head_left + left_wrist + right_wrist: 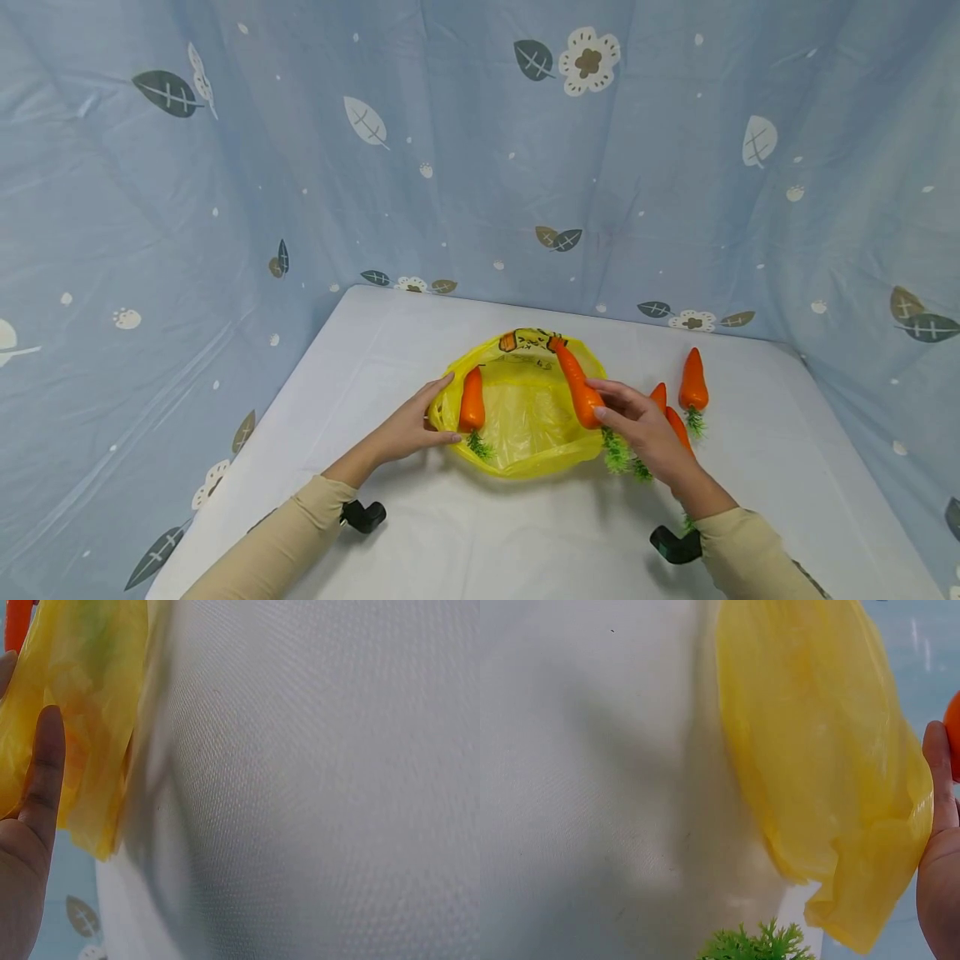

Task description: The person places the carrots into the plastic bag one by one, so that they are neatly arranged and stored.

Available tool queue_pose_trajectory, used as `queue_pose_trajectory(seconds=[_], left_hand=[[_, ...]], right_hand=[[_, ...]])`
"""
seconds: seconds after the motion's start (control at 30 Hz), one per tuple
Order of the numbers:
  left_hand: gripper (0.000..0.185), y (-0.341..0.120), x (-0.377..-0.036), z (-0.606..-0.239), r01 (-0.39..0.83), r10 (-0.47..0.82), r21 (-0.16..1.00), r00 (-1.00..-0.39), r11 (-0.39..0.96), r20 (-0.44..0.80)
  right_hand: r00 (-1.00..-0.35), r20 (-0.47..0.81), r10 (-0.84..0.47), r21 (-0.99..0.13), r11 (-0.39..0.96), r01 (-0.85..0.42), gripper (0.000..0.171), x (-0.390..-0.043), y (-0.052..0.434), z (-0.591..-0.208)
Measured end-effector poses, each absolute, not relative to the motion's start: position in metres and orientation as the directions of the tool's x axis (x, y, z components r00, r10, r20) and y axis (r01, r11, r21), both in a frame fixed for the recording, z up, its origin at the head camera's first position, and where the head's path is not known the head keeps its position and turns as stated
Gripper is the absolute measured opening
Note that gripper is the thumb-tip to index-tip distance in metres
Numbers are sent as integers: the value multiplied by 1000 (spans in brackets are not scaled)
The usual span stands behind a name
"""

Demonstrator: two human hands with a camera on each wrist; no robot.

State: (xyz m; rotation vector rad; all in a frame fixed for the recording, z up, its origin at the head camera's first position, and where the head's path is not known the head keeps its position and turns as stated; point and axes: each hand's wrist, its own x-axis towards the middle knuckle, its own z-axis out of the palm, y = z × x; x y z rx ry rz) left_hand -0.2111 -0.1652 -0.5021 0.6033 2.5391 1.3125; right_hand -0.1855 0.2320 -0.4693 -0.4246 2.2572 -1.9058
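A yellow plastic bag (532, 417) lies on the white table, its mouth spread wide toward me. My left hand (411, 423) holds the bag's left side, thumb along the near rim and fingers at the far side. In the left wrist view, the thumb (46, 761) lies against the outside of the yellow plastic. One toy carrot (472, 402) with green leaves is inside the bag, at the left. My right hand (647, 427) pinches another carrot (577, 385) near its leafy end, over the bag's right part, its thin tip pointing away from me.
To the right of the bag, several more carrots lie on the table (420, 533): one (693, 382) stands apart farther back, others (678, 427) are partly behind my right hand. Black wrist mounts (365, 517) show beside both sleeves. A blue patterned curtain (480, 167) borders the table.
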Motion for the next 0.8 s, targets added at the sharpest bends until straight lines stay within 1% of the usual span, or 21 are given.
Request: queue_pose_trajectory(seconds=[0.17,0.43,0.8], left_hand=[[100,-165,-211,-501,258,453,816,-892,517,-5],[100,-164,-209,-501,247,445,816,-895,523,-14],[100,-164,-209,-500,249,447,820,-894,515,-9]], right_hand=[[-949,51,-310,-977,179,-112,46,-186,228,-468],[-945,65,-320,-980,158,-120,45,-186,218,-467],[-937,52,-346,-972,196,-126,44,-188,210,-463]])
